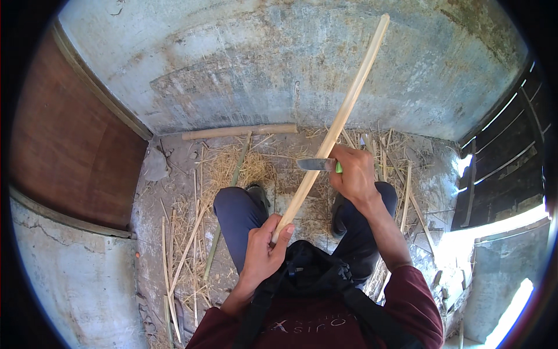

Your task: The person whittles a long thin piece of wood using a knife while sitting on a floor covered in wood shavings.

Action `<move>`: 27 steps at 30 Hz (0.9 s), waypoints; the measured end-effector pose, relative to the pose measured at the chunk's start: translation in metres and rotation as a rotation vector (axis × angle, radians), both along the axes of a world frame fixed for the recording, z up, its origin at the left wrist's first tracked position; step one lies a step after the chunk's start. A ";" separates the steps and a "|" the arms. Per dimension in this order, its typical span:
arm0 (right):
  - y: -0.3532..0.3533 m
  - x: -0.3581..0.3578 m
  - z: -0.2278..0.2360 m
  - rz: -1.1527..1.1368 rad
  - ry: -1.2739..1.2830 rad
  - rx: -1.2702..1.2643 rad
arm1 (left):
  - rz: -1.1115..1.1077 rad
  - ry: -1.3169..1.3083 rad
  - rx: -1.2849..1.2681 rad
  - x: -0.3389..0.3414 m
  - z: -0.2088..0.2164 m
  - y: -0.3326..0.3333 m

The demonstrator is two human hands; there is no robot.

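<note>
A long pale bamboo strip slants from my lap up toward the far wall. My left hand is closed around its near end, the thumb along the top. In my right hand is a knife with a green handle, most of it hidden by my fingers. The knife's short grey blade points left and lies across the middle of the strip. Whether the edge bites into the strip, I cannot tell.
Thin shavings and several loose strips litter the floor around my feet. A bamboo pole lies along the base of the stained wall. To the left is a brown panel; dark slats stand at the right.
</note>
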State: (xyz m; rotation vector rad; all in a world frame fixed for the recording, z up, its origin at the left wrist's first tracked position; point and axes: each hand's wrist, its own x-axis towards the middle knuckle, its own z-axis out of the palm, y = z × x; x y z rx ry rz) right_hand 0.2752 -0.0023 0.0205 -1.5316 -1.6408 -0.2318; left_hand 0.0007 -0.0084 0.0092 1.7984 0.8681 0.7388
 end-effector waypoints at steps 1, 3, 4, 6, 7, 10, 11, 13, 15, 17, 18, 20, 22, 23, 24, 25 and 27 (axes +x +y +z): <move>0.000 0.004 0.001 -0.037 -0.010 -0.019 | 0.001 -0.001 -0.004 0.000 0.001 -0.001; 0.003 0.013 0.004 -0.111 -0.029 -0.058 | 0.000 -0.013 -0.012 -0.003 0.000 -0.004; 0.005 0.015 0.008 -0.110 -0.028 -0.023 | -0.004 -0.020 -0.017 -0.003 -0.001 -0.006; 0.009 0.018 0.017 -0.106 -0.027 0.046 | 0.001 -0.020 -0.026 -0.004 -0.001 -0.007; 0.012 0.023 0.018 -0.135 -0.016 0.039 | 0.004 -0.017 -0.030 -0.005 -0.002 -0.008; 0.021 0.034 0.021 -0.188 0.002 0.038 | 0.000 -0.021 -0.026 -0.009 -0.006 -0.008; 0.023 0.035 0.021 -0.184 -0.004 0.050 | 0.006 -0.012 -0.030 -0.010 -0.006 -0.007; 0.026 0.036 0.021 -0.190 -0.016 0.059 | 0.018 0.008 -0.039 -0.011 -0.004 -0.007; 0.029 0.035 0.019 -0.210 -0.031 0.053 | 0.011 0.009 -0.027 -0.014 -0.006 -0.005; 0.030 0.036 0.018 -0.215 -0.024 0.051 | 0.017 0.008 -0.025 -0.015 -0.007 -0.005; 0.030 0.037 0.017 -0.217 -0.021 0.050 | 0.025 0.004 -0.028 -0.015 -0.006 -0.006; 0.031 0.033 0.014 -0.206 0.010 0.059 | 0.031 0.008 -0.026 -0.015 -0.003 -0.007; 0.029 0.030 0.012 -0.172 -0.001 0.047 | 0.033 0.022 -0.015 -0.017 -0.002 -0.007; 0.027 0.028 0.011 -0.144 -0.027 0.032 | 0.043 0.015 -0.014 -0.017 -0.004 -0.006; 0.026 0.027 0.011 -0.115 -0.053 0.016 | 0.053 0.008 -0.013 -0.017 -0.006 -0.006; 0.026 0.028 0.011 -0.130 -0.051 0.024 | 0.058 0.001 -0.012 -0.017 -0.008 -0.006; 0.030 0.031 0.012 -0.157 -0.045 0.039 | 0.046 0.015 -0.013 -0.017 -0.008 -0.007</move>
